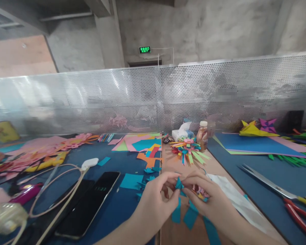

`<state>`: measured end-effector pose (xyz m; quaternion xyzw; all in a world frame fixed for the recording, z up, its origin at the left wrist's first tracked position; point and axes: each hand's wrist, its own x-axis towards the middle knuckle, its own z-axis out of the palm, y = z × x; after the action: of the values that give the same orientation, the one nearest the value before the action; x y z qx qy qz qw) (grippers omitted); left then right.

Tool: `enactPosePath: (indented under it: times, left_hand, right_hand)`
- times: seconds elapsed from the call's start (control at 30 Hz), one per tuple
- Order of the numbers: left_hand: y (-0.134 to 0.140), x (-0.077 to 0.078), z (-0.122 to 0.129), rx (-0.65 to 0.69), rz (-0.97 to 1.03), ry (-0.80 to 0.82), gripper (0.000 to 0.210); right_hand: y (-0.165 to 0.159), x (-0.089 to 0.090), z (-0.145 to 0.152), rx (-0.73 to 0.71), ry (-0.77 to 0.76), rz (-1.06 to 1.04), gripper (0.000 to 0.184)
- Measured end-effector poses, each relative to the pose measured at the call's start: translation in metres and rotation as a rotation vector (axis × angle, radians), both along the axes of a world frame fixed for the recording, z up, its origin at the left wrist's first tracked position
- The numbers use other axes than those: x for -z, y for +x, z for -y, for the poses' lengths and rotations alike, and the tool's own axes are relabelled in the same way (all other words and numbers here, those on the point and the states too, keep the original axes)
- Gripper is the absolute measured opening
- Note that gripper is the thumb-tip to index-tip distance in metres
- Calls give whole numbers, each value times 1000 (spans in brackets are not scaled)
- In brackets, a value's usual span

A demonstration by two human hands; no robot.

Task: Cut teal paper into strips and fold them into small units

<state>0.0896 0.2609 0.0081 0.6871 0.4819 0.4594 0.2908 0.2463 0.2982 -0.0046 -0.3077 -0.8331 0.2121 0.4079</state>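
Observation:
Between both hands, above the wooden strip of the table, is a small folded piece of blue paper [179,184]. My left hand [159,194] pinches it from the left with thumb and forefinger. From the right, the fingertips of my right hand [206,194] close on the same piece. Blue paper strips [191,215] lie below the hands. Several small folded blue paper pieces [150,179] sit just left of my left hand, near a blue paper rectangle [131,181]. A white tissue [234,195] lies right of my right hand, which partly covers some colourful paper scraps.
A black phone [91,204] and a cable with a white charger [90,163] lie at left. Open scissors [272,185] with red handles lie at right. Behind the hands stand a paper-strip flower [187,149], a drink bottle [202,135] and a tissue pack [180,134], before a perforated metal screen [137,98].

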Motion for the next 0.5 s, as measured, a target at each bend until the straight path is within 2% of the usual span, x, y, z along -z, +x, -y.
enactPosePath:
  times: [0.2, 0.5]
  left_hand:
    - [0, -1, 2, 18, 7, 12, 27]
    - [-2, 4, 3, -28, -108, 141, 30]
  right_hand:
    - [-1, -3, 5, 6, -15, -21, 8]
    - [-3, -11, 14, 60, -112, -23, 10]
